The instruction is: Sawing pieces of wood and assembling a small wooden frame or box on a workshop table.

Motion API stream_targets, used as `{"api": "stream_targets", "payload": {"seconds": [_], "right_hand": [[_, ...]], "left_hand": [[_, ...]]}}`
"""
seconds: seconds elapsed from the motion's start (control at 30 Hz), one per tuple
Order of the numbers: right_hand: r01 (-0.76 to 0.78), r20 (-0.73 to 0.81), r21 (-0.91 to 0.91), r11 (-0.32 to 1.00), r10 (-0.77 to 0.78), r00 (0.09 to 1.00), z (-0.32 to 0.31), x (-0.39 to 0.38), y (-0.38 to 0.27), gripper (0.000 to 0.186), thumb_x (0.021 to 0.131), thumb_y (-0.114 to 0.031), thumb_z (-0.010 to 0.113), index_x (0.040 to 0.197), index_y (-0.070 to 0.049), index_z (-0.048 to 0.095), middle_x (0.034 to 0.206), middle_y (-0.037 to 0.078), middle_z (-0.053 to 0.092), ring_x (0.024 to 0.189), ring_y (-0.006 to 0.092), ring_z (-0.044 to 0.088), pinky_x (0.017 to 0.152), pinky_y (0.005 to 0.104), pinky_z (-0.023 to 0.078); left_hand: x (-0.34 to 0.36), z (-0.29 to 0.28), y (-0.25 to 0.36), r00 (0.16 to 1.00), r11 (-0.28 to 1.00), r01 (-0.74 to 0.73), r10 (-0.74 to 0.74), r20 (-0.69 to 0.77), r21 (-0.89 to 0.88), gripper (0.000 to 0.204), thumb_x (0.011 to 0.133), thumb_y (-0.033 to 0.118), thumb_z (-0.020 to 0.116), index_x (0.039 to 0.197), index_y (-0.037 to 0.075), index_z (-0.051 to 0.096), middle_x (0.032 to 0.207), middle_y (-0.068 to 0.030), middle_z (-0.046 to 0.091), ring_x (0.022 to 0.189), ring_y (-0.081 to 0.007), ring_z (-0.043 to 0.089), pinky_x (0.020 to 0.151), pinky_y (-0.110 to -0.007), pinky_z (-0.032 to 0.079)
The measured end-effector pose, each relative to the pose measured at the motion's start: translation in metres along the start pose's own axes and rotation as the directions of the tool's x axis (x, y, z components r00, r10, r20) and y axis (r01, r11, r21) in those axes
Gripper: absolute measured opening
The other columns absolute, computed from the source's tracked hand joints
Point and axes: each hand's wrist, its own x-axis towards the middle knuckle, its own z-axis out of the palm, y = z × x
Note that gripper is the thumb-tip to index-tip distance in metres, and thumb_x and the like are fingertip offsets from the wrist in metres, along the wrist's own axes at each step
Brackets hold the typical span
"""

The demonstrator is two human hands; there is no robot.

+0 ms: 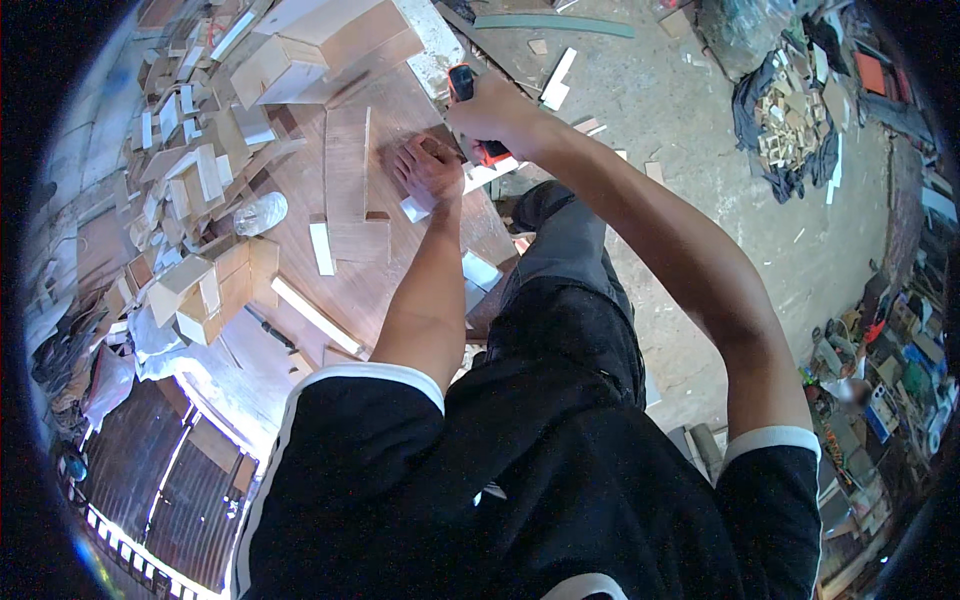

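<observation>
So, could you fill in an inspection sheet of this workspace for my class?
Surface: brown wooden tabletop, with cut pieces lying on it.
Job's things: orange-and-black tool; pale strip at the table's edge, near the hands.
Clutter: heaped wooden offcuts along the left; clear plastic item beside them.
Grips: left grip, a bare hand, palm down on wood; right grip, a bare hand, closed around the tool.
Cables: nothing seen at the tool; distant clutter too small to judge.
Surroundings: grey floor with scattered scraps; dark sack holding wood scraps; mixed pile at far right.
</observation>
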Motion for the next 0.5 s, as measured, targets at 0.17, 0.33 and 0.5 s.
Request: {"api": "stream_targets", "payload": {"seconds": [0.17, 0.33, 0.5], "right_hand": [[0.118, 0.104, -0.05, 0.992, -0.112, 0.988, -0.001, -0.015, -0.008, 0.009, 0.075, -0.002, 0.049, 0.07, 0.006, 0.051, 0.056, 0.012, 0.052, 0.044, 0.0189, 0.051, 0.037, 0.0335, 0.039], [0.095, 0.018, 0.058, 0.994, -0.096, 0.995, 0.016, 0.01, 0.009, 0.011, 0.076, -0.004, 0.051, 0.07, 0.005, 0.05, 0.057, 0.01, 0.05, 0.045, 0.0183, 0.051, 0.038, 0.0323, 0.04], [0.092, 0.16, 0.245, 0.965, -0.134, 0.978, -0.008, -0.005, -0.001, 0.011, 0.078, -0.005, 0.053, 0.075, 0.004, 0.049, 0.057, 0.009, 0.05, 0.043, 0.0177, 0.05, 0.037, 0.0339, 0.042]], "left_hand": [[-0.001, 0.001, 0.0, 1.0, 0.998, -0.02, 0.019, 0.007, 0.068, 0.027, 0.074, 0.02, 0.057, 0.098, 0.009, 0.05, 0.091, -0.0139, 0.051, 0.088, -0.033, 0.049, 0.081, -0.045, 0.037], [0.0, -0.002, 0.01, 0.997, 0.998, -0.057, 0.057, -0.05, -0.002, 0.036, 0.072, 0.03, 0.062, 0.1, 0.01, 0.05, 0.092, -0.0133, 0.051, 0.093, -0.0325, 0.048, 0.088, -0.043, 0.035], [0.0, 0.003, -0.002, 0.998, 0.995, -0.023, 0.018, 0.054, 0.095, 0.036, 0.073, 0.03, 0.062, 0.101, 0.01, 0.05, 0.093, -0.0128, 0.051, 0.095, -0.0319, 0.048, 0.089, -0.042, 0.034]]}}
